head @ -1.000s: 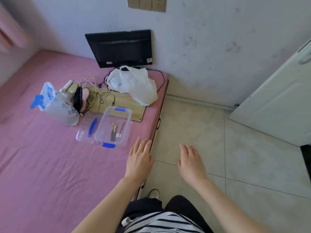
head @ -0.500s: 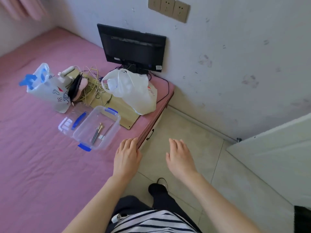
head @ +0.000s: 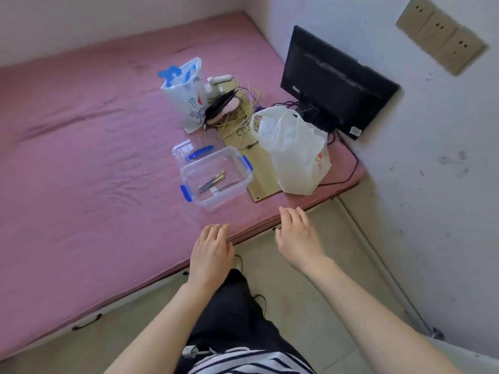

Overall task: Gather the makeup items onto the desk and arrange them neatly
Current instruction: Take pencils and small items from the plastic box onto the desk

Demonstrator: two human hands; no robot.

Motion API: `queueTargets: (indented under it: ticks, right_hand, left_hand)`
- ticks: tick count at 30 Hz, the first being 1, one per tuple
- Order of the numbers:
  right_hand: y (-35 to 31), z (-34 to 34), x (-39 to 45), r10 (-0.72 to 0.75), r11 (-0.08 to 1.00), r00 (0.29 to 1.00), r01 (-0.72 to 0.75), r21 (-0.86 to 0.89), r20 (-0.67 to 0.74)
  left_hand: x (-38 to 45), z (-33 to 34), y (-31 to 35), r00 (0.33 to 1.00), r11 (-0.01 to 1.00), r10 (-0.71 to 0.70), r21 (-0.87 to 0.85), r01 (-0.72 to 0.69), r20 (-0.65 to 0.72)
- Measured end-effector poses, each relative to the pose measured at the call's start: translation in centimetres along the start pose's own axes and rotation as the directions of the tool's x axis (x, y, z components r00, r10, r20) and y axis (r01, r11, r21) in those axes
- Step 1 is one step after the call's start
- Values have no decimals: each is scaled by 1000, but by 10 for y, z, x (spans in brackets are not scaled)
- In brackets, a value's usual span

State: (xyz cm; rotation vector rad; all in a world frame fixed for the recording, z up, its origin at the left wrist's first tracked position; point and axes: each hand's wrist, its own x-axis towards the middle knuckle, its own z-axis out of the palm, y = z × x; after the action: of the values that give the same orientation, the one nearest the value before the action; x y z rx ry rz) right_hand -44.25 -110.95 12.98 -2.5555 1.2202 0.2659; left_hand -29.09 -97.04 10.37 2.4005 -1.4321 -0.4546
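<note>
- The left hand (head: 212,248) is held over the near edge of the pink bed (head: 81,163); its grip is released, the fingers relaxed and holding nothing.
- The right hand (head: 297,236) is held just beside the bed edge, above the floor, fingers also relaxed and empty.
- A clear plastic box (head: 216,178) with blue clips stands on the bed, beyond both hands.
- Inside it lie some makeup brushes (head: 212,180).
- Its lid (head: 193,152) lies just behind it.
- A white plastic bag (head: 294,155) stands on a wooden board (head: 263,174) to the right of the box.
</note>
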Motion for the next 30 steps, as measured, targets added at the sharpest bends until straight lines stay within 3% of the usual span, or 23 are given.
queueTargets:
  ticks: [12, 20, 25, 30]
  right_hand:
    - [-50, -2, 140, -186, 978, 979, 192, -80, 80]
    - [-67, -3, 237, -306, 940, 935, 327, -98, 177]
    - [-68, 28, 298, -343, 906, 890, 398, -146, 299]
    - [-67, 86, 360, -425, 866, 848, 483, -130, 318]
  left_hand:
    - [96, -12, -60, 989, 989, -146, 7, 147, -23]
    - [179, 0, -100, 949, 951, -301, -39, 306, 95]
    - [218, 30, -119, 913, 930, -358, -10, 367, 197]
    - [257, 80, -151, 898, 911, -402, -15, 412, 179]
